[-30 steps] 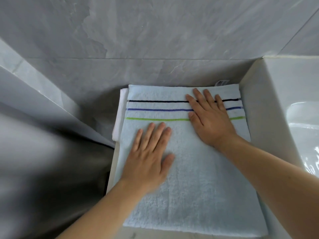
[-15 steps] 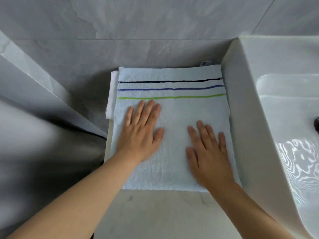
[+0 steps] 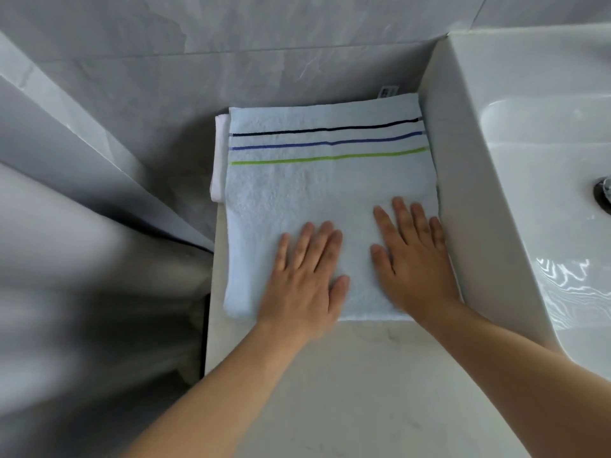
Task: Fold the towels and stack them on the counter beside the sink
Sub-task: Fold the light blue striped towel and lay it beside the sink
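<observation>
The sink walls in the right side of the counter, and the folded striped towel lies flush against it, on a white towel peeking out at far left. If those palms drag nearward, the top layer could slide off square. Left hand and right hand lie flat, fingers straight, gripping nothing, on its near half.

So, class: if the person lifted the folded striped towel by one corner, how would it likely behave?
The striped towel looks like soft terry, so it would probably flop and unfold. Both the left hand and the right hand lie flat on it. Pushed, it might drag the white towel beneath.
</observation>
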### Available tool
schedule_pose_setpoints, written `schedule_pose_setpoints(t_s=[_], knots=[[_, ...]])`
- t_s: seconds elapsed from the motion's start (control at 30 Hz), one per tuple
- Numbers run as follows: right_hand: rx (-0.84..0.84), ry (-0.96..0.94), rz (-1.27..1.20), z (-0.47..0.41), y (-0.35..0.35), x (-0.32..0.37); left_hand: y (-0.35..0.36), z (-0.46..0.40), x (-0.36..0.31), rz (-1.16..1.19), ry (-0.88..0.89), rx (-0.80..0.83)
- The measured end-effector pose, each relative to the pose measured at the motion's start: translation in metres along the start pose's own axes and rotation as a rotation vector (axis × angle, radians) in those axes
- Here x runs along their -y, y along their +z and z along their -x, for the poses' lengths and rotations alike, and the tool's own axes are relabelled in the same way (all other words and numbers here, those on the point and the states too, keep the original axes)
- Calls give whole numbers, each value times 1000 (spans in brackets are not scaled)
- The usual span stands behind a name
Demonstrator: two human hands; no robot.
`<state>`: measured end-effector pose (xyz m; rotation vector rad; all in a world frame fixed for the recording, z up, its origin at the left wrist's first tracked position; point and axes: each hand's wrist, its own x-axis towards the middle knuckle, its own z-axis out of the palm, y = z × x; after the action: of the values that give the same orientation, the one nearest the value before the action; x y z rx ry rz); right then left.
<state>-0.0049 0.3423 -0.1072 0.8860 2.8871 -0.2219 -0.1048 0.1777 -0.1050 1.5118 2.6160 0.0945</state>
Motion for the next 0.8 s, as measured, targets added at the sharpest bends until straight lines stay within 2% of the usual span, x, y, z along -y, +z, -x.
schedule_pose_setpoints(t_s=[0.07, 0.13, 0.47, 0.7, 0.73, 0.8], knots=[[6, 23, 11, 0, -1, -1, 3, 15, 19, -16, -81, 59], [7, 35, 14, 1, -1, 0, 0, 25, 40, -18, -120, 49], [19, 33, 4, 1, -2, 0, 5, 33, 56, -27, -116, 61], [80, 36, 20, 0, -7, 4, -16, 39, 62, -2, -377, 138], [81, 26, 22, 2, -12, 6, -22, 43, 63, -6, -354, 118], [-3, -66, 9, 13, -26, 11, -34, 53, 61, -2, -151, 56]])
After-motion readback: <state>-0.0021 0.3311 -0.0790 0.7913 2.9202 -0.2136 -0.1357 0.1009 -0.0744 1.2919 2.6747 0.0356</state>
